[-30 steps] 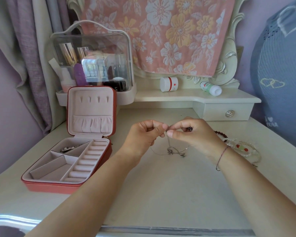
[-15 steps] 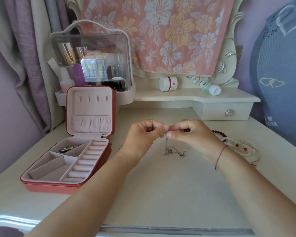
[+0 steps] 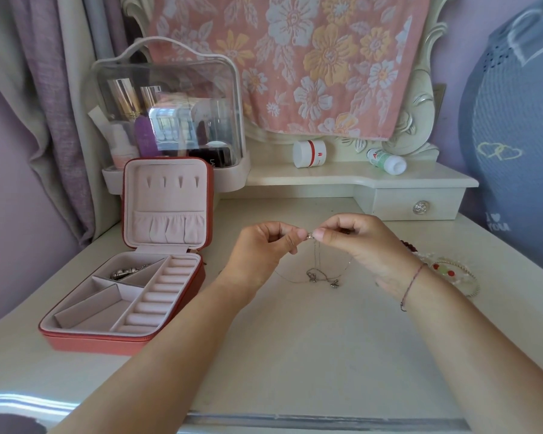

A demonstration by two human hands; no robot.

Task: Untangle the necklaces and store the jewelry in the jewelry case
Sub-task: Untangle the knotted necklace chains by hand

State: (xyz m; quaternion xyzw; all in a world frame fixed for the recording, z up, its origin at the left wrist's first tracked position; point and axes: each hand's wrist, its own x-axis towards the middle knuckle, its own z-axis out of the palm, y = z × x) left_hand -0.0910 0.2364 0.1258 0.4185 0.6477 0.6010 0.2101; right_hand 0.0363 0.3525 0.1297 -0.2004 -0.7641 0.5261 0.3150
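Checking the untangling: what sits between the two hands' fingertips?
In the head view, a small silver necklace piece, pinched by the left hand and the right hand.

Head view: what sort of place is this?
Probably a bedroom dressing table: a clear cosmetics box, a carved frame draped with a floral towel, and an open jewelry case.

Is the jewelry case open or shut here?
Open. The jewelry case has its lid standing upright behind the tray, pink lining and compartments exposed; a silvery piece lies in the back compartment.
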